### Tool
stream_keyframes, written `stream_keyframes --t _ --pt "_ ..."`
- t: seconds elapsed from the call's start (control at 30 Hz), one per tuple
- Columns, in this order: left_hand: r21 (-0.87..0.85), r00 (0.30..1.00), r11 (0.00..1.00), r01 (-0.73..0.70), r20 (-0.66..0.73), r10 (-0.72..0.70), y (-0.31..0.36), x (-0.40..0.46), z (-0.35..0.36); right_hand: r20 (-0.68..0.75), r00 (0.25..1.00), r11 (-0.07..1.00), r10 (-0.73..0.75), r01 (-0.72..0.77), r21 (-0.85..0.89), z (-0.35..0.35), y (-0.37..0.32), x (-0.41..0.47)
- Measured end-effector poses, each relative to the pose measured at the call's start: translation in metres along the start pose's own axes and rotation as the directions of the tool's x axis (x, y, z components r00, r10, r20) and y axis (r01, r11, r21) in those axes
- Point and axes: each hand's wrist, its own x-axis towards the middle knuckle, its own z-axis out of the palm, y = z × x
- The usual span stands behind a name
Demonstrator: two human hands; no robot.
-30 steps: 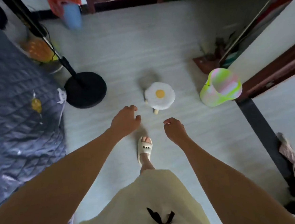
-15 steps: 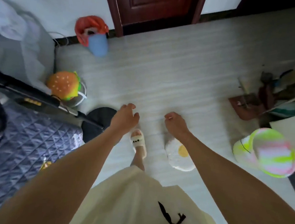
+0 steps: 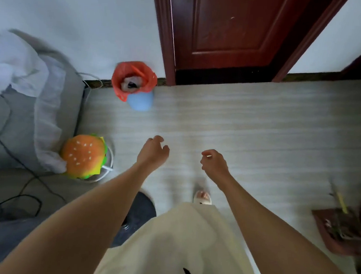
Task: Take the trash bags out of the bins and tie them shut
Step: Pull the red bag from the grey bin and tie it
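Both bare forearms reach forward, apart. The left hand (image 3: pixel 153 151) and the right hand (image 3: pixel 214 162) hang with fingers loosely curled, each grip empty.

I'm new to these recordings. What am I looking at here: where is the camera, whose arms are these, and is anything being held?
The single view comes from a camera worn on a person's head, looking down. The two bare arms are theirs. The left hand and right hand hang loosely curled over the floor, holding nothing. Ahead by the wall stands a blue bin lined with a red bag that has rubbish in it. A burger-shaped cushion lies at the left, and a dark red door is ahead.
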Motion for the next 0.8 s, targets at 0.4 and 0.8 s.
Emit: stream_keyframes --t 0.4,0.8 --pt "-0.447 0.927 0.835 0.322 -0.031 -0.374 -0.01 0.245 -0.089 0.164 0.986 0.979 -0.011 0.045 -0.201 0.044 -0.183 0.25" --pt "-0.794 0.824 0.427 0.434 0.157 -0.545 -0.163 0.564 -0.079 0.101 0.983 0.976 0.153 -0.166 0.14 0.25 -0.216 0.533"
